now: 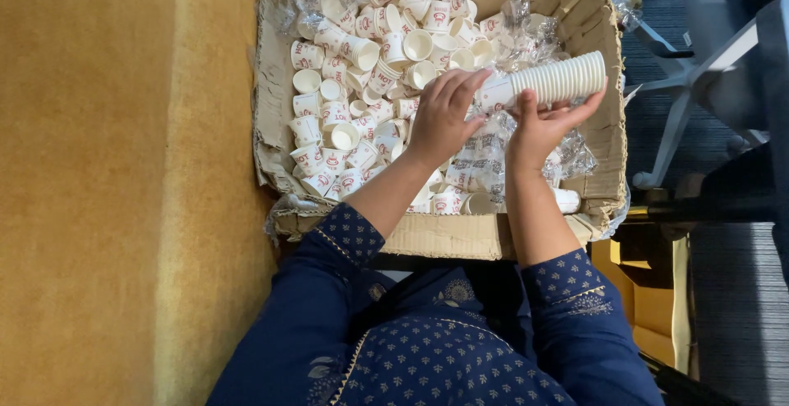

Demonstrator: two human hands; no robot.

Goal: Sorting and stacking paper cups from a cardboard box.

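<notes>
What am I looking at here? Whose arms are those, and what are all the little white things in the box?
The camera sits on a person's head and looks down, so the arms in blue sleeves are that person's own. In front is a big cardboard box full of small white paper cups with red prints, loose among clear plastic wrap. Both hands hold a stack of cups pushed one inside another, lying sideways above the box. The left hand grips the narrow end and the right hand supports it from beneath. Yellow carpet lies beside the box.
</notes>
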